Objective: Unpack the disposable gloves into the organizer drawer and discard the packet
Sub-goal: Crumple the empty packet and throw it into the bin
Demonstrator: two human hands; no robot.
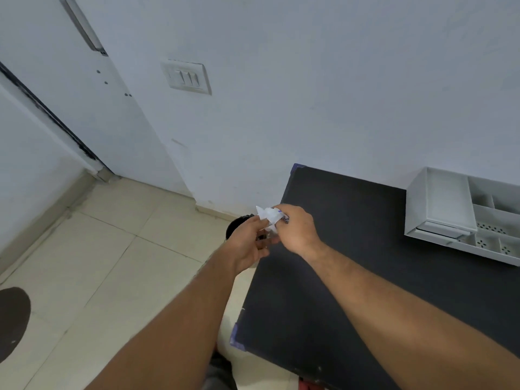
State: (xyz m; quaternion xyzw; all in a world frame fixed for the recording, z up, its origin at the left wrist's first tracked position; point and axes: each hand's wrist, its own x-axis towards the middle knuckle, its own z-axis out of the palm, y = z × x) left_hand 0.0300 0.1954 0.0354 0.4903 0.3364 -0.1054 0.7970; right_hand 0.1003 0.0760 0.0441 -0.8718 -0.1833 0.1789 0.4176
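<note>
Crumpled white plastic packet, thin and creased with a little blue print at its right side, sits pinched between both hands just off the left edge of the matte black rectangular table, over the floor. The left hand has its fingers closed on the packet's lower left part, palm turned up; the right hand is clamped on its right side, knuckles up, so both grips are closed on the packet. Below the hands, beside the table's left edge, shows the dark round rim of a bin, mostly hidden by the left hand. On the table's far right, against the wall, lies a white plastic organizer drawer unit with a flat lidded section and several open compartments, some with perforated bottoms; what lies inside cannot be told. Left of the table the floor is glossy cream tile with thin grout lines. Behind the table rises a smooth pale painted wall bearing a white switch plate, and farther left stands a white door with a metal handle.
</note>
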